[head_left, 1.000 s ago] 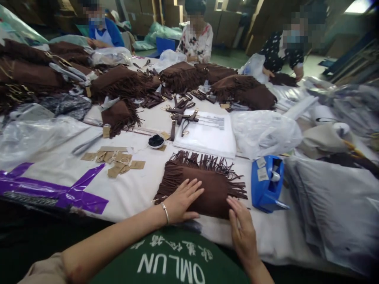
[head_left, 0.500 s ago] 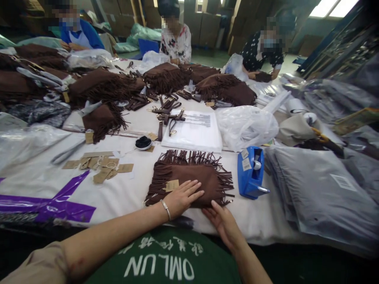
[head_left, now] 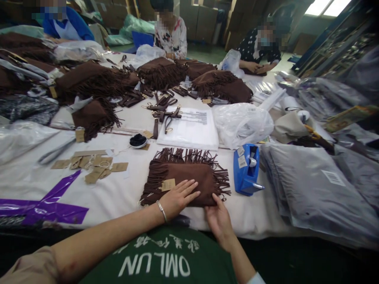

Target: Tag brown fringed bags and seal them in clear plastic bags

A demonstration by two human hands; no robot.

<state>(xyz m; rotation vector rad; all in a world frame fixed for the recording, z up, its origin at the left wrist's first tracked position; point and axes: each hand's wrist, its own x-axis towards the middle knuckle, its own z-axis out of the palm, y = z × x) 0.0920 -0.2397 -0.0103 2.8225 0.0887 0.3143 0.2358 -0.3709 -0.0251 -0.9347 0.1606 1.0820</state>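
Observation:
A brown fringed bag [head_left: 189, 175] lies flat on the white-covered table right before me, a tan paper tag [head_left: 168, 185] resting on its left part. My left hand [head_left: 179, 199] is laid flat over the bag's front middle, fingers stretched out. At the front right edge, my right hand [head_left: 218, 217] has its thumb on top of the bag and its other fingers curled at the edge, partly hidden. A blue tape dispenser [head_left: 247, 169] stands just right of the bag. Behind the bag is a stack of clear plastic bags [head_left: 192, 132] with brown straps [head_left: 166, 112] on it.
Loose paper tags [head_left: 97, 165] and a small dish of black loops [head_left: 138, 141] lie to the left. Grey plastic packages [head_left: 314, 185] are stacked at the right. More fringed bags [head_left: 162, 75] are piled farther back. Several co-workers sit across the table.
My right thumb has moved up onto the bag's front edge, and the fingers have curled in. The left hand stays flat on the bag. The whole view has shifted slightly.

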